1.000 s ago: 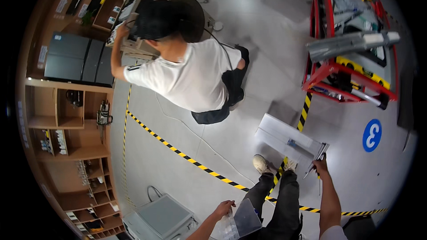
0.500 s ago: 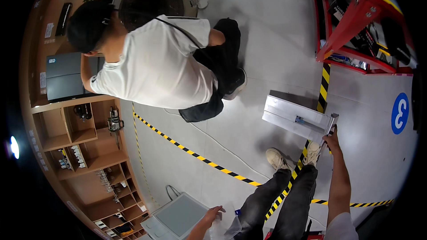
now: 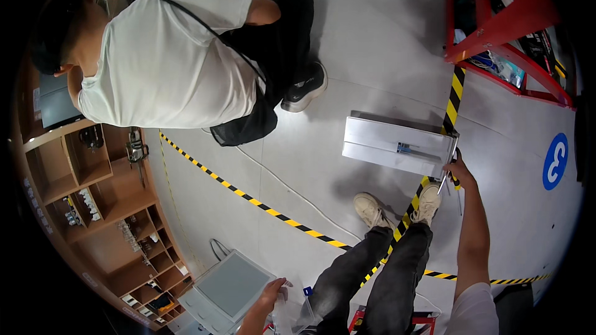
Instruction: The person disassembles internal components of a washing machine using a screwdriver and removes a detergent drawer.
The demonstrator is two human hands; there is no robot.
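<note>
The right hand (image 3: 459,171) is closed around the near end of a silver casing (image 3: 372,141), fingers wrapped at its thin end bar (image 3: 449,162), though the fingertips are partly hidden. From that hand the casing reaches away to the left, its long axis running nearly crosswise and its far end a little further forward than the gripped one; a small blue piece (image 3: 406,148) sits on its upper face. The right hand is much the nearer one: the left hand (image 3: 271,293) is well apart, lower and to the left, fingers loosely curled beside a clear plastic case (image 3: 292,313) with a blue clip (image 3: 308,291). That see-through case blurs into the clothing, so I cannot tell whether the left hand pinches it or only touches it. A grey box-shaped unit (image 3: 231,286) stands just left of the left hand. Below and left of the right hand are two pale shoes (image 3: 372,209), with striped tape (image 3: 455,102) on the floor (image 3: 379,37).
</note>
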